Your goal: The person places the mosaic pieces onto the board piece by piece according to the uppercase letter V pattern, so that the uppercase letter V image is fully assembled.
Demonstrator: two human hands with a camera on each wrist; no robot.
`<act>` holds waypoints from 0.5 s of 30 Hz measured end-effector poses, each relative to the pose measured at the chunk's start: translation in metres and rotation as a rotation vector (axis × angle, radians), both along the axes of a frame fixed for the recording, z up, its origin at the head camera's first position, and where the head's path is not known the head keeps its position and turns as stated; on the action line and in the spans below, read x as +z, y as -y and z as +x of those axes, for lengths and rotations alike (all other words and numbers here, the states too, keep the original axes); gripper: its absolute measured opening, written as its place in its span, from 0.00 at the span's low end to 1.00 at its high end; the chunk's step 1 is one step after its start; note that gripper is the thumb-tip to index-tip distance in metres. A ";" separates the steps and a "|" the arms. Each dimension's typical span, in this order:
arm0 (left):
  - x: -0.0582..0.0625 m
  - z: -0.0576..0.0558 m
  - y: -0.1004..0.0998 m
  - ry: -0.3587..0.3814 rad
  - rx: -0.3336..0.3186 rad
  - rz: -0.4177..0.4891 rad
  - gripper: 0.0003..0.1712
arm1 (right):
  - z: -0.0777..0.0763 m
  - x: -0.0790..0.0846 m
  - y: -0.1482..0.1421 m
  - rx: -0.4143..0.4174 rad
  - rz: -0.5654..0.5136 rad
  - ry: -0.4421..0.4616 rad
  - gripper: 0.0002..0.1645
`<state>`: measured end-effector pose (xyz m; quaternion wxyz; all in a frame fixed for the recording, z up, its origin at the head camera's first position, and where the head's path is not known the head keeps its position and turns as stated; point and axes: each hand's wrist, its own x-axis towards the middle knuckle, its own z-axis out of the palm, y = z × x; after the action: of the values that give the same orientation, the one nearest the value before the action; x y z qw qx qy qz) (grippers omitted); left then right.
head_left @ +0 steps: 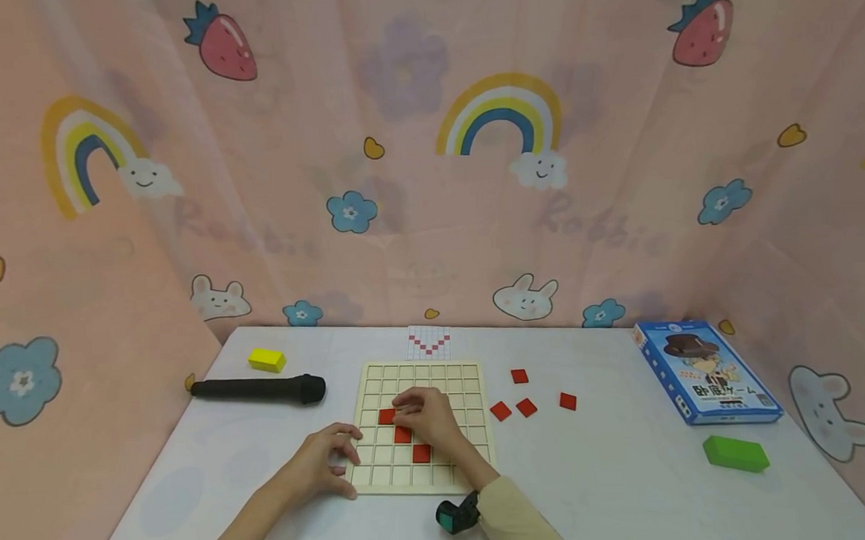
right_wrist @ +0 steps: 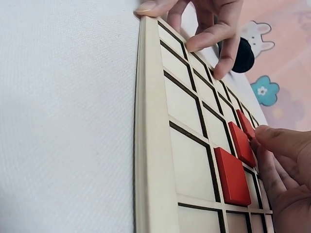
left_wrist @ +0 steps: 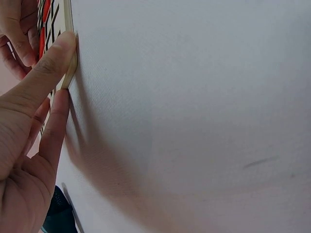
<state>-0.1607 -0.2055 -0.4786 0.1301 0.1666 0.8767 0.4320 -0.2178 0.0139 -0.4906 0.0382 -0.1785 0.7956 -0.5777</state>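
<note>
Fingers spread, the left hand (head_left: 323,462) touched the grid board (head_left: 404,489) at lower centre; whether the right hand (head_left: 430,419) pinched the leftmost red tile (head_left: 385,416) was unclear.

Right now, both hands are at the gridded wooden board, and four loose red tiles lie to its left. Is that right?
Not quite: the four loose red tiles lie to the right of the gridded wooden board, as the head view shows. The rest holds.
</note>
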 end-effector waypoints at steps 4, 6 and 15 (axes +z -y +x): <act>0.000 0.000 0.000 0.000 0.000 -0.007 0.20 | 0.000 -0.001 -0.001 0.004 -0.005 0.024 0.10; 0.000 0.000 -0.001 0.003 0.001 -0.009 0.20 | 0.000 -0.002 -0.002 -0.002 0.002 0.043 0.10; -0.001 0.000 -0.001 -0.006 0.014 -0.011 0.21 | 0.003 0.002 -0.027 -0.033 -0.002 0.052 0.12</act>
<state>-0.1604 -0.2041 -0.4791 0.1252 0.1610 0.8807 0.4275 -0.2145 0.0408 -0.4881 0.0491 -0.1504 0.7965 -0.5836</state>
